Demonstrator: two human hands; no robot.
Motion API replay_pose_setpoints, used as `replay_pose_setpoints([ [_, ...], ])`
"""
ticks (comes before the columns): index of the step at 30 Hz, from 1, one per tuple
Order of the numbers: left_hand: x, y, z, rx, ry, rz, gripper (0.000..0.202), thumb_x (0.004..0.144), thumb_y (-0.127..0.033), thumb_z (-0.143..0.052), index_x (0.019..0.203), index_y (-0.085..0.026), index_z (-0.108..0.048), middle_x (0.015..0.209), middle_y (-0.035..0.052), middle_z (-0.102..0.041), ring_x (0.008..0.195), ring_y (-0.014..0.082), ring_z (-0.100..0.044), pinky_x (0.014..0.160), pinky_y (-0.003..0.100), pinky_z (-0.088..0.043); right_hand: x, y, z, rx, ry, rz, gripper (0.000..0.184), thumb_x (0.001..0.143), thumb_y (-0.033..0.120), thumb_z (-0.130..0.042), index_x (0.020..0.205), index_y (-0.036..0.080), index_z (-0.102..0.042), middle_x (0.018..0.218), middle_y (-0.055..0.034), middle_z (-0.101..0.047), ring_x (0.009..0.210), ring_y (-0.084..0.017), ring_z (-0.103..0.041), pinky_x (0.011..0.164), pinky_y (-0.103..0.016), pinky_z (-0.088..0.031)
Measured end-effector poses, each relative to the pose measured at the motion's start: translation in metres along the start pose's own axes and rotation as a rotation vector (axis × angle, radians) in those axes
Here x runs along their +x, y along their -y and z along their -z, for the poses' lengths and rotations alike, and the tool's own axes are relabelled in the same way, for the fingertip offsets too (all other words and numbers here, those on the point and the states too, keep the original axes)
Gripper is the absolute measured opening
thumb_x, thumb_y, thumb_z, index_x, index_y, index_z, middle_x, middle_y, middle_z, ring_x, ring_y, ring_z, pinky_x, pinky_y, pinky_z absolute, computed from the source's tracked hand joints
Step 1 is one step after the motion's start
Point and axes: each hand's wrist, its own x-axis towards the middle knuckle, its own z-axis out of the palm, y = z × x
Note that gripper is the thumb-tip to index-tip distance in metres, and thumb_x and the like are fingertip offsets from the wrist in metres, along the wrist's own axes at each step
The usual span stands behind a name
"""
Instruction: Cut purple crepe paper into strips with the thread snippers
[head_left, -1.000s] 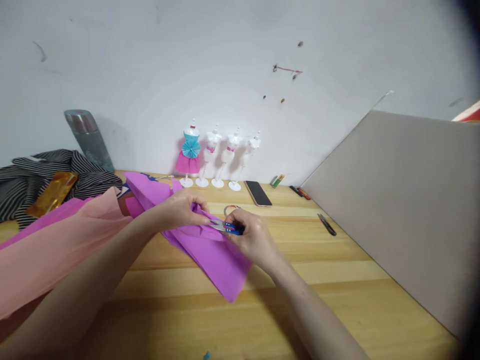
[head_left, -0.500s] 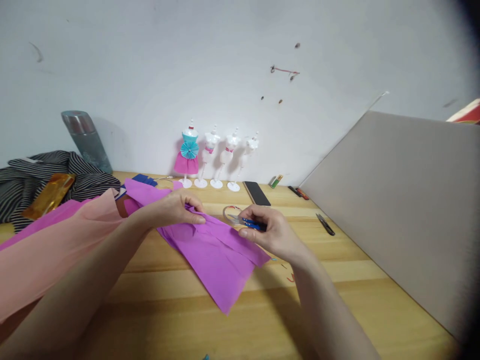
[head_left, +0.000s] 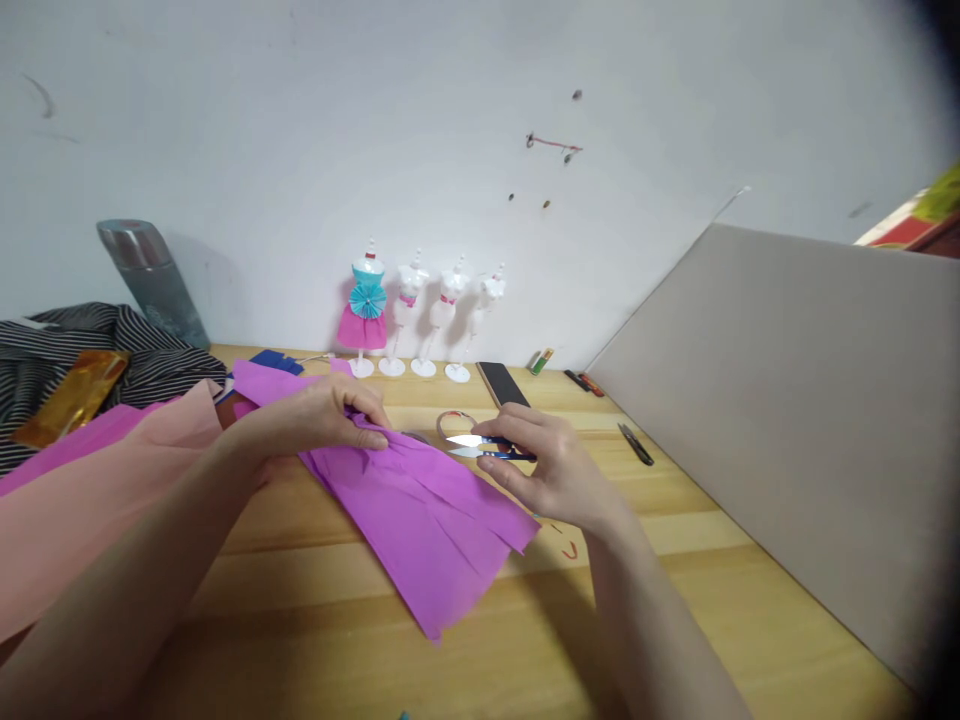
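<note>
A sheet of purple crepe paper (head_left: 420, 510) lies on the wooden table (head_left: 675, 600), cut into strips along its right edge. My left hand (head_left: 322, 415) pinches the gathered top of the sheet. My right hand (head_left: 547, 465) holds small blue-handled snips (head_left: 484, 445), blades pointing left, just above the paper's upper right edge. The blades are apart from the paper.
Several small white doll mannequins (head_left: 424, 315) stand at the wall, one in a pink and teal dress. A phone (head_left: 502, 385), black snips (head_left: 635, 443), a tape ring (head_left: 454, 420), peach paper (head_left: 97, 500), striped cloth (head_left: 112, 350), a steel flask (head_left: 150, 280) and a grey board (head_left: 810, 420) surround the work.
My right hand drew the snips out of the purple paper and moved right. The paper's right edge now lies spread in strips. My left hand stayed pinched on the top.
</note>
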Motion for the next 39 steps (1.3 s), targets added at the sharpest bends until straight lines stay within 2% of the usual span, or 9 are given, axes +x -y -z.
replay_pose_setpoints([
  [13, 0.001, 0.002, 0.0, 0.012, 0.012, 0.005, 0.017, 0.076, -0.033, -0.07, 0.081, -0.02, -0.078, 0.068, 0.0016, -0.065, 0.062, 0.0101, -0.052, 0.058, 0.02, -0.039, -0.001, 0.005, -0.001, -0.008, 0.039, 0.074, 0.015, 0.087, 0.025, -0.056, 0.097, 0.017, -0.063, 0.077, -0.0043, -0.06, 0.067, -0.015, -0.055, 0.059, -0.027, -0.041],
  [18, 0.002, 0.007, 0.0, 0.026, -0.024, 0.001, 0.02, 0.077, -0.035, -0.068, 0.082, -0.017, -0.077, 0.068, 0.0025, -0.065, 0.065, 0.0112, -0.052, 0.06, 0.022, -0.039, 0.0, 0.006, 0.0, 0.015, 0.034, 0.056, 0.015, 0.087, 0.025, -0.055, 0.097, 0.017, -0.064, 0.078, -0.0045, -0.061, 0.067, -0.015, -0.055, 0.06, -0.028, -0.041],
  [25, 0.0, 0.003, 0.004, 0.062, -0.074, -0.021, 0.019, 0.075, -0.034, -0.069, 0.072, -0.016, -0.074, 0.064, 0.0008, -0.061, 0.062, 0.0102, -0.05, 0.059, 0.022, -0.036, 0.001, 0.002, -0.009, 0.109, 0.061, -0.163, 0.022, 0.078, 0.034, -0.068, 0.092, 0.018, -0.064, 0.081, -0.0037, -0.064, 0.068, -0.015, -0.056, 0.062, -0.027, -0.041],
  [28, 0.0, 0.002, 0.005, 0.071, -0.085, -0.036, 0.019, 0.075, -0.033, -0.069, 0.071, -0.015, -0.073, 0.063, -0.0004, -0.06, 0.06, 0.0093, -0.048, 0.058, 0.022, -0.036, 0.002, 0.002, -0.013, 0.089, 0.082, -0.242, 0.022, 0.074, 0.033, -0.072, 0.075, 0.018, -0.057, 0.065, 0.0018, -0.054, 0.059, -0.012, -0.047, 0.056, -0.025, -0.035],
  [30, 0.0, 0.003, 0.006, 0.076, -0.089, -0.045, 0.019, 0.075, -0.033, -0.068, 0.071, -0.015, -0.072, 0.063, -0.0007, -0.059, 0.06, 0.0091, -0.048, 0.058, 0.022, -0.036, 0.003, 0.002, -0.013, 0.105, 0.047, -0.303, 0.027, 0.073, 0.032, -0.072, 0.065, 0.018, -0.051, 0.059, 0.004, -0.047, 0.055, -0.01, -0.041, 0.053, -0.024, -0.031],
  [33, 0.0, 0.004, 0.007, 0.08, -0.092, -0.055, 0.019, 0.075, -0.032, -0.068, 0.07, -0.014, -0.071, 0.062, -0.0007, -0.058, 0.059, 0.0092, -0.049, 0.057, 0.022, -0.036, 0.002, 0.001, -0.01, 0.249, 0.025, -0.412, 0.031, 0.074, 0.038, -0.069, 0.06, 0.018, -0.05, 0.057, 0.0035, -0.043, 0.055, -0.01, -0.038, 0.051, -0.025, -0.029],
  [36, 0.0, 0.003, 0.008, 0.064, -0.091, -0.057, 0.018, 0.076, -0.031, -0.067, 0.069, -0.014, -0.071, 0.062, -0.0006, -0.058, 0.06, 0.0095, -0.05, 0.057, 0.022, -0.037, 0.001, -0.001, -0.007, 0.399, 0.122, -0.478, 0.03, 0.076, 0.039, -0.066, 0.059, 0.017, -0.054, 0.059, 0.0021, -0.044, 0.056, -0.011, -0.039, 0.05, -0.025, -0.029],
  [39, 0.0, 0.002, 0.009, 0.054, -0.091, -0.058, 0.017, 0.076, -0.03, -0.067, 0.069, -0.014, -0.071, 0.061, -0.0007, -0.058, 0.059, 0.0094, -0.05, 0.056, 0.021, -0.038, 0.002, -0.002, -0.007, 0.431, 0.23, -0.517, 0.028, 0.076, 0.034, -0.065, 0.058, 0.017, -0.052, 0.058, 0.0035, -0.04, 0.054, -0.009, -0.034, 0.05, -0.025, -0.026],
])
